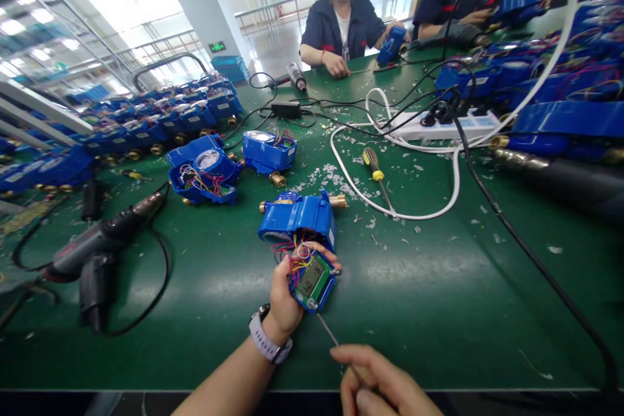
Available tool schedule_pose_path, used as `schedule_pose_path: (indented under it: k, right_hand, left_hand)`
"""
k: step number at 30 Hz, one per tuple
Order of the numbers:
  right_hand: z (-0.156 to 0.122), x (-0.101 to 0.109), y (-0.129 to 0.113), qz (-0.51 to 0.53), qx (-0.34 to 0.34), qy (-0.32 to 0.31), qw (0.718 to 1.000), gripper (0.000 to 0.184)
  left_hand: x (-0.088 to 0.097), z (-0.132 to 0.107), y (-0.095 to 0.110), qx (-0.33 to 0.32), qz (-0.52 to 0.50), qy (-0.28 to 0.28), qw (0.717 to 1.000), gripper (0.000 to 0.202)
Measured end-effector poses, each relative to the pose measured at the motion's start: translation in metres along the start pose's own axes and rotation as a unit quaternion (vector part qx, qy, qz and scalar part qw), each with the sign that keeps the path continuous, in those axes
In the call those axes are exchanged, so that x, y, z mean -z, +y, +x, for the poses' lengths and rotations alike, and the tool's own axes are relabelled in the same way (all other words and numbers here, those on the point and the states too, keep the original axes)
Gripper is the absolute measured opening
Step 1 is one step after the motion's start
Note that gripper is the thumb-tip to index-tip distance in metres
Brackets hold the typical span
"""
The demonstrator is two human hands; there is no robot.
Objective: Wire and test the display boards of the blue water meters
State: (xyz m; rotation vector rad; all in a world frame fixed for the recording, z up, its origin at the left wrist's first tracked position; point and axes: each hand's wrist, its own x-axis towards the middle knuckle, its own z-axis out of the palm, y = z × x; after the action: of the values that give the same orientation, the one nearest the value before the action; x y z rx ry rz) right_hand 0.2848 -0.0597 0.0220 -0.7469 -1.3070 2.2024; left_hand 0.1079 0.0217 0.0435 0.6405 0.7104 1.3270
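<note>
My left hand (285, 302), with a watch on its wrist, grips a small blue meter cover with a circuit board and display (313, 278), tilted up toward me. Coloured wires run from this cover to a blue meter body (297, 218) with brass pipe ends, lying just beyond. In my right hand (375, 380), closed near the table's front edge, is a screwdriver (328, 330). Its thin metal shaft points at the lower edge of the cover; whether the tip touches cannot be made out. My fingers hide the handle.
Two more blue meters (269, 151) stand beyond to the left. A yellow-and-black screwdriver (374, 166) lies by a white cable and power strip (439, 129). Heat guns (104, 247) rest at both sides, with plastic scraps between. Two people work across the green table (219, 338).
</note>
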Motion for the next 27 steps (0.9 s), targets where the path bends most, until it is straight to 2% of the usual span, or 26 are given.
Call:
schedule_pose_path:
  k: [2, 5, 9, 12, 16, 19, 24, 25, 27]
  right_hand:
    - [0.001, 0.007, -0.015, -0.133, 0.045, 0.021, 0.99, 0.05]
    - [0.008, 0.014, -0.035, -0.315, 0.061, 0.023, 0.947, 0.052]
    - [0.016, 0.016, -0.054, -0.443, 0.048, 0.025, 0.895, 0.06]
    - [0.02, 0.016, -0.065, -0.488, 0.028, 0.022, 0.872, 0.059]
    - [0.025, 0.015, -0.071, -0.478, 0.034, 0.018, 0.878, 0.055]
    - [0.032, 0.012, -0.065, -0.493, 0.051, 0.027, 0.868, 0.059]
    - [0.041, 0.01, -0.052, -0.563, 0.097, 0.065, 0.818, 0.056]
    - [0.042, 0.009, -0.051, -0.566, 0.107, 0.068, 0.814, 0.055]
    - [0.045, 0.007, -0.049, -0.548, 0.12, 0.065, 0.825, 0.056]
  left_hand:
    - [0.0, 0.0, 0.001, 0.005, 0.002, -0.004, 1.0, 0.039]
    - [0.002, -0.001, 0.0, 0.013, 0.006, -0.012, 1.0, 0.039]
    - [0.006, -0.001, -0.001, 0.016, 0.018, -0.021, 0.999, 0.043]
    - [0.007, -0.002, -0.001, 0.017, 0.022, -0.02, 0.999, 0.045]
    - [0.006, -0.001, 0.0, 0.024, 0.03, -0.018, 0.999, 0.045]
    - [0.004, -0.001, 0.0, 0.025, 0.032, -0.016, 0.999, 0.044]
    - [0.002, -0.002, 0.001, 0.022, 0.032, -0.009, 0.999, 0.044]
    - [0.001, -0.002, 0.001, 0.021, 0.031, -0.006, 0.999, 0.044]
    - [0.001, -0.001, 0.002, 0.018, 0.03, 0.007, 0.999, 0.043]
